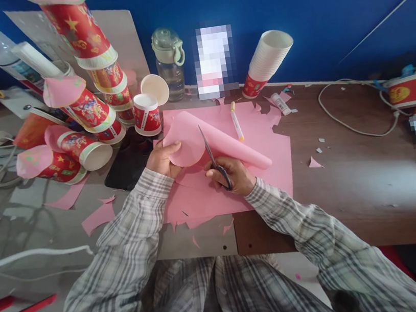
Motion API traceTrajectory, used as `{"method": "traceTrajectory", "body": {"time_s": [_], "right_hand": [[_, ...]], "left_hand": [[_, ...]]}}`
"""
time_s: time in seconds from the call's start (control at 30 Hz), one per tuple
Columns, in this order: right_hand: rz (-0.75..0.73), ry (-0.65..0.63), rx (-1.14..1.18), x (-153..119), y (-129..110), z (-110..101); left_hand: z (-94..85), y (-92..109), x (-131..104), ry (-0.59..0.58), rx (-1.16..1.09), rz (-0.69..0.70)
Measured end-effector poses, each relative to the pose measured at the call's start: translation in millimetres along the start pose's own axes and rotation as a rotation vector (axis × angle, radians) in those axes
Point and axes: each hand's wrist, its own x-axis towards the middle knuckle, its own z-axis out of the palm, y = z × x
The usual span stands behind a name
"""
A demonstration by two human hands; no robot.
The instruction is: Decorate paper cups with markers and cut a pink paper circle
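My left hand (pixel 164 159) pinches the left edge of a pink paper (pixel 187 141), whose near edge is cut to a round curve. The far side of this paper curls into a loose roll (pixel 235 144) that slants down to the right. In my right hand (pixel 234 174) is a pair of dark scissors (pixel 214 160), fingers wrapped round the handles. Their blades point up and away, at the right end of the curved edge. Whether the blades are apart is hard to see. Beneath both hands lie larger pink sheets (pixel 281 182) with ragged edges.
Stacked red paper cups (pixel 78 32) with pink tops stand at the left, beside a dark phone-like slab (pixel 127 162). A water bottle (pixel 170 66) and a leaning cup stack (pixel 266 60) are at the back. A yellow-white marker (pixel 237 123), glue stick (pixel 280 104) and paper scraps lie about.
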Motion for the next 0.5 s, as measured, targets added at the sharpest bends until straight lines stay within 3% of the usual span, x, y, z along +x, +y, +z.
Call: {"method": "traceTrajectory", "body": {"time_s": [0.5], "right_hand": [[0.093,0.005,0.033,-1,4,3]], "left_hand": [[-5.3,17,-3,-0.127,0.048,-0.073]]}}
